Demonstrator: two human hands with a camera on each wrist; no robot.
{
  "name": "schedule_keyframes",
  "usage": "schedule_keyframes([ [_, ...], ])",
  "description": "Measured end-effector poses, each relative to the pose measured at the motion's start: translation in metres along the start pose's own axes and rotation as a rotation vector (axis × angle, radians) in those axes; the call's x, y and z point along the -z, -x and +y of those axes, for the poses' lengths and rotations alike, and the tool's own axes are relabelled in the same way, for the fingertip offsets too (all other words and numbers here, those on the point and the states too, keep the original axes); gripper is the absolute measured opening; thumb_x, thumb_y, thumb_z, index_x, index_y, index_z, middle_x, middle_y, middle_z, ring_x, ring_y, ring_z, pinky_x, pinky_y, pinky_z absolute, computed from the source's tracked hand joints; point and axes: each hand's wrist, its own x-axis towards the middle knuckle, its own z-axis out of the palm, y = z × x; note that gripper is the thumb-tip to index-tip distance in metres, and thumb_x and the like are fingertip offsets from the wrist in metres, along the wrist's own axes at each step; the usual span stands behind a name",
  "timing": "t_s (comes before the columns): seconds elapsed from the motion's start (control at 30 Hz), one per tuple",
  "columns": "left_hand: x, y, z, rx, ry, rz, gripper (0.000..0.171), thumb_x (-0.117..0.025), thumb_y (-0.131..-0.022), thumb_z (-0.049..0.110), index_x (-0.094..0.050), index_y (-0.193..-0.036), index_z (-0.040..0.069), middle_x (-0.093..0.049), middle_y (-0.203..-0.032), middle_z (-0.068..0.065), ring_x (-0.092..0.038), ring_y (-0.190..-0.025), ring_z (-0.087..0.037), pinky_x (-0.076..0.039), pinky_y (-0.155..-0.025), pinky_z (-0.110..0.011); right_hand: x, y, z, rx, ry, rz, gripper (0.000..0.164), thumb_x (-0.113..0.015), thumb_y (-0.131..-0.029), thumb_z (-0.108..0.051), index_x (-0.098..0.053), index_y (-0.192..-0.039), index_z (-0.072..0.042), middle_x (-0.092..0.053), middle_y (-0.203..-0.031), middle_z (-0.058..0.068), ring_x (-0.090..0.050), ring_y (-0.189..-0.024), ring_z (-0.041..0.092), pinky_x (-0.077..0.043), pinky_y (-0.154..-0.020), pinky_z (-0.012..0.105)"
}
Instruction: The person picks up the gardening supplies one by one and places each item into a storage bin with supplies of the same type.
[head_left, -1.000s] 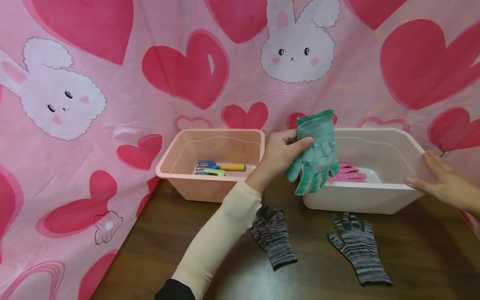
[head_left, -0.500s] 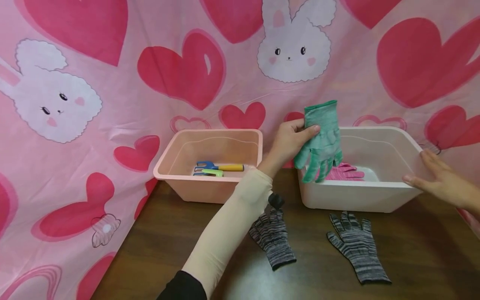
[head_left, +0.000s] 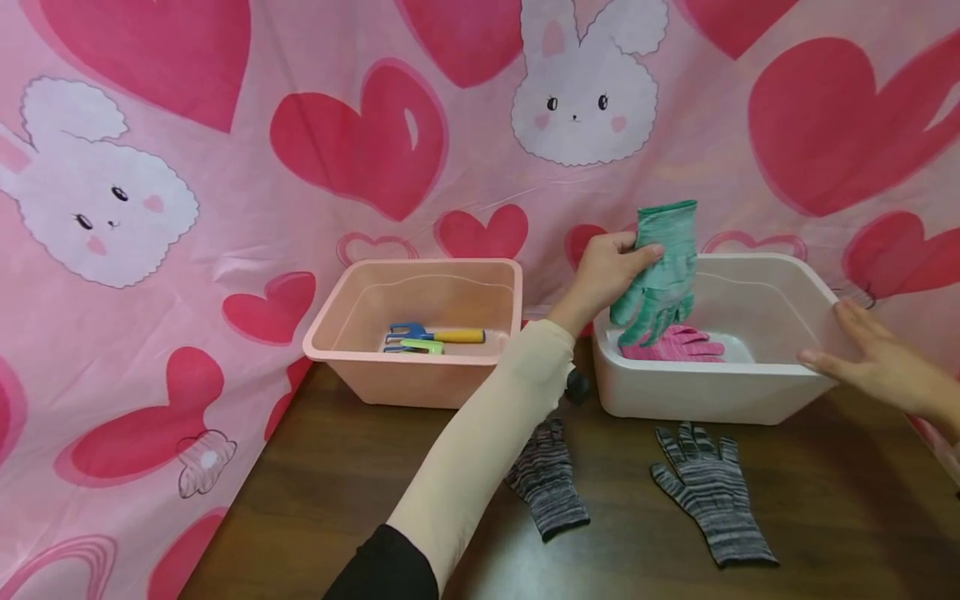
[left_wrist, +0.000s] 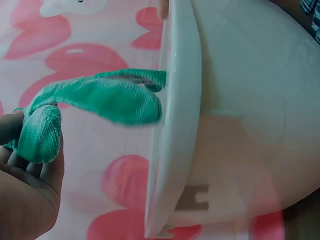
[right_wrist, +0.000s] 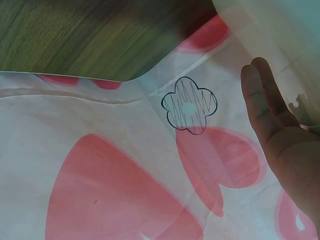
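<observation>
My left hand point(head_left: 607, 271) pinches a green gardening glove point(head_left: 663, 271) near its cuff in the head view. The glove hangs fingers down over the left end of the white bin point(head_left: 720, 393). A pink glove point(head_left: 678, 343) lies inside that bin. At the bin's right end, my right hand point(head_left: 881, 358) rests against the rim. Its straight fingers lie along the outer wall in the right wrist view. In the left wrist view, the green glove point(left_wrist: 100, 100) dangles beside the white rim point(left_wrist: 175, 100).
A peach bin point(head_left: 405, 375) stands to the left, with a yellow-handled blue hand fork point(head_left: 459, 336) and a green-handled tool point(head_left: 422, 345) inside. Two grey striped knit gloves, a left one point(head_left: 551, 483) and a right one point(head_left: 716, 496), lie on the wooden table point(head_left: 300, 500).
My left hand has carried the green glove rightward and slightly up, from the white bin's front left corner to over its left end. My right hand stays at the rim.
</observation>
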Motion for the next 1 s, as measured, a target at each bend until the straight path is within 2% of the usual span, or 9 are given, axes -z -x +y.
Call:
schedule_keyframes([
  [0.27,-0.013,-0.009,-0.016,0.092,-0.011,-0.009,0.025,-0.072,-0.096,0.025,-0.078,-0.111,0.006,-0.072,-0.083,0.004,-0.064,-0.078,-0.010,-0.054,-0.067,-0.020,0.000,0.003,-0.001,-0.015,0.003,0.008,0.105,-0.061,-0.097,-0.046,0.017,-0.156,-0.006,0.023,-0.158,0.030,0.017,-0.140,0.060,0.003,-0.096,0.083],
  [0.37,-0.015,-0.011,-0.025,0.104,-0.048,0.017,0.026,-0.071,-0.096,0.026,-0.077,-0.112,0.007,-0.072,-0.089,0.002,-0.063,-0.083,-0.011,-0.054,-0.070,-0.021,0.001,0.003,-0.002,-0.015,0.001,0.003,0.105,-0.061,-0.097,-0.047,0.016,-0.156,-0.005,0.023,-0.158,0.030,0.018,-0.141,0.058,0.004,-0.097,0.083],
  [0.5,-0.011,-0.013,-0.038,0.103,-0.190,0.107,0.045,-0.068,-0.098,0.029,-0.063,-0.138,0.009,-0.068,-0.125,-0.001,-0.062,-0.112,-0.013,-0.051,-0.094,-0.025,0.002,0.001,-0.001,-0.010,-0.002,0.001,0.106,-0.061,-0.097,-0.047,0.015,-0.156,-0.003,0.021,-0.158,0.031,0.018,-0.142,0.057,0.004,-0.099,0.082],
  [0.6,-0.002,-0.012,-0.045,0.113,-0.274,0.158,0.062,-0.064,-0.100,0.032,-0.043,-0.155,0.012,-0.050,-0.150,-0.001,-0.046,-0.137,-0.016,-0.039,-0.111,-0.033,0.001,-0.001,-0.001,-0.009,-0.005,-0.005,0.106,-0.061,-0.097,-0.047,0.016,-0.156,-0.003,0.021,-0.158,0.031,0.018,-0.142,0.057,0.004,-0.099,0.081],
  [0.67,0.003,-0.011,-0.048,0.113,-0.280,0.158,0.066,-0.063,-0.100,0.031,-0.036,-0.158,0.014,-0.043,-0.155,-0.002,-0.040,-0.142,-0.019,-0.036,-0.113,-0.039,0.001,-0.002,0.000,-0.010,-0.005,-0.008,0.105,-0.060,-0.097,-0.047,0.016,-0.156,-0.003,0.022,-0.158,0.031,0.018,-0.141,0.057,0.004,-0.099,0.082],
  [0.77,0.010,-0.006,-0.050,0.085,-0.277,0.143,0.067,-0.063,-0.099,0.029,-0.034,-0.159,0.017,-0.042,-0.156,-0.001,-0.039,-0.142,-0.020,-0.038,-0.112,-0.044,0.001,-0.002,-0.001,-0.011,-0.004,-0.013,0.105,-0.060,-0.098,-0.046,0.016,-0.156,-0.003,0.022,-0.158,0.031,0.018,-0.141,0.058,0.004,-0.098,0.082],
  [0.87,0.014,0.001,-0.049,0.027,-0.276,0.115,0.063,-0.064,-0.098,0.026,-0.040,-0.156,0.019,-0.046,-0.153,-0.001,-0.043,-0.138,-0.020,-0.042,-0.109,-0.046,0.001,-0.002,-0.001,-0.012,0.003,-0.013,0.105,-0.060,-0.098,-0.047,0.015,-0.156,-0.002,0.022,-0.158,0.031,0.017,-0.141,0.058,0.003,-0.098,0.082],
  [1.0,0.020,0.015,-0.044,-0.067,-0.327,0.013,0.051,-0.062,-0.100,0.024,-0.052,-0.149,0.022,-0.056,-0.142,0.000,-0.053,-0.128,-0.017,-0.049,-0.101,-0.038,0.001,-0.002,0.000,-0.007,0.008,-0.011,0.104,-0.060,-0.098,-0.046,0.014,-0.156,-0.002,0.021,-0.158,0.032,0.017,-0.141,0.058,0.003,-0.098,0.082],
])
